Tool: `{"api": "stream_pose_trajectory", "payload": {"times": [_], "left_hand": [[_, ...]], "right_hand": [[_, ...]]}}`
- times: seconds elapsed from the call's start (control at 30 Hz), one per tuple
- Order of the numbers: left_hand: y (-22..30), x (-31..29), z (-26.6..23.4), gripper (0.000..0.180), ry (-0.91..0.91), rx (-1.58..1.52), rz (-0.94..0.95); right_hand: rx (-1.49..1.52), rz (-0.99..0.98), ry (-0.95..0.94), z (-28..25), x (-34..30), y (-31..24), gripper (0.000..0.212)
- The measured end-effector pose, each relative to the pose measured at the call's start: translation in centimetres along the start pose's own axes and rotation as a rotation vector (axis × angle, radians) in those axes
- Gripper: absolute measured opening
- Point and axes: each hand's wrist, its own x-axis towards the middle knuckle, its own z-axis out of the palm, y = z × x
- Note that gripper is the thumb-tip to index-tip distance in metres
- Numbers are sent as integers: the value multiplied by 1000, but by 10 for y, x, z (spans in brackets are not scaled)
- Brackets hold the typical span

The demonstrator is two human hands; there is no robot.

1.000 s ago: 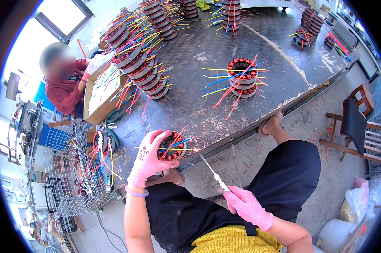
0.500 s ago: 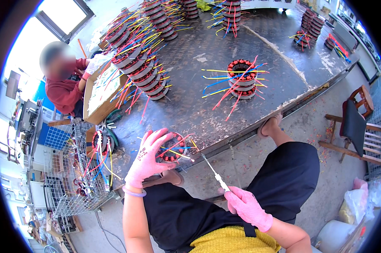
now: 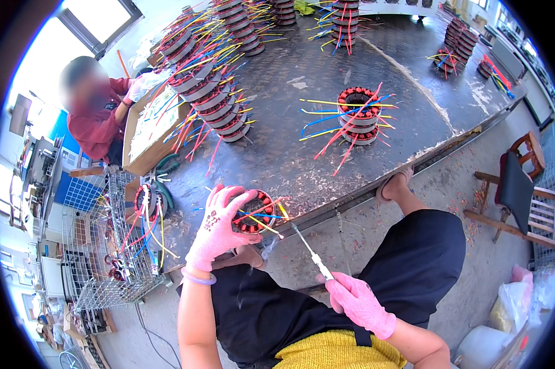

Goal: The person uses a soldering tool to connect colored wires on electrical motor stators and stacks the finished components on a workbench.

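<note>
1. Our left hand (image 3: 221, 224), gloved and half curled, grips a wired ring (image 3: 267, 203) by the table's (image 3: 290, 147) near edge, covering its left side.
2. Our right hand (image 3: 358, 301) wraps a white-handled tool (image 3: 318, 264); its tip is near the wire ends, contact unclear to us.
3. Beyond our hands, leftmost: a co-worker (image 3: 96, 132) and a wire basket (image 3: 114, 296).
4. Next, a box (image 3: 157, 146) blocks the gap beside leaning ring stacks (image 3: 199, 92).
5. Mid-table: two stacked rings (image 3: 358, 126).
6. Rightmost: a chair (image 3: 516, 187).

No legible text; dark marks (image 3: 212, 221) on left glove (image 3: 223, 230) too small
</note>
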Motion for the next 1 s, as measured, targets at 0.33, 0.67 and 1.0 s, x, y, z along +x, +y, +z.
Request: {"api": "stream_pose_trajectory", "payload": {"times": [0.33,0.67,1.0], "left_hand": [[-3,0,-1,92,-20,-14,13],[-4,0,-1,89,26,-7,51],[-7,0,0,88,25,-4,78]], "right_hand": [[-70,-26,0,1,-1,-1,34],[-102,-10,-2,-1,0,4,36],[-129,-35,-2,-1,0,1,34]]}}
